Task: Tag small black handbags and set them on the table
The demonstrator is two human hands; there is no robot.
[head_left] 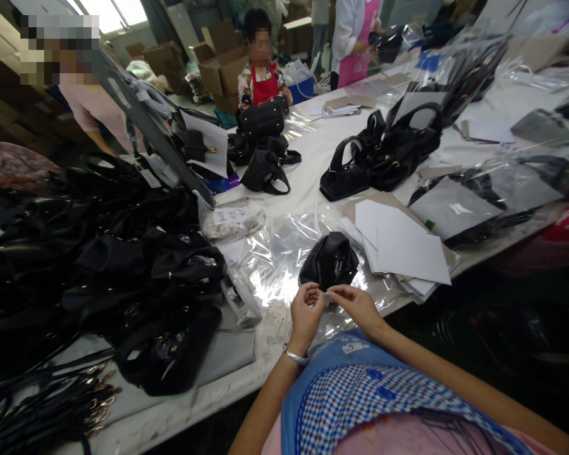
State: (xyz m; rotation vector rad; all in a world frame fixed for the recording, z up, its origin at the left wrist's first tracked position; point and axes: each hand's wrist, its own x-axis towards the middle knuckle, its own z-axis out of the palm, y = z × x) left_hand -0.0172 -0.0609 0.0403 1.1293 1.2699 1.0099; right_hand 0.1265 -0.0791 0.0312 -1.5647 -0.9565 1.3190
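Note:
A black handbag (326, 258) lies on sheets of clear plastic (279, 253) right in front of me. At its near edge, the fingertips of my left hand (307, 311) pinch a small pale piece (327, 297), too small to name. From the other side my right hand (356, 304) pinches the same piece between thumb and fingers. Both hands are closed, close together, just over the table's near edge. Whether the piece is attached to the handbag, I cannot tell.
Many black handbags (171, 341) are heaped at left, with straps with gold clasps (92, 398) below them. White cards (398, 243) lie stacked at right. More handbags (384, 151) stand farther back. A slanted metal post (146, 120) rises at left. Several people are around the table.

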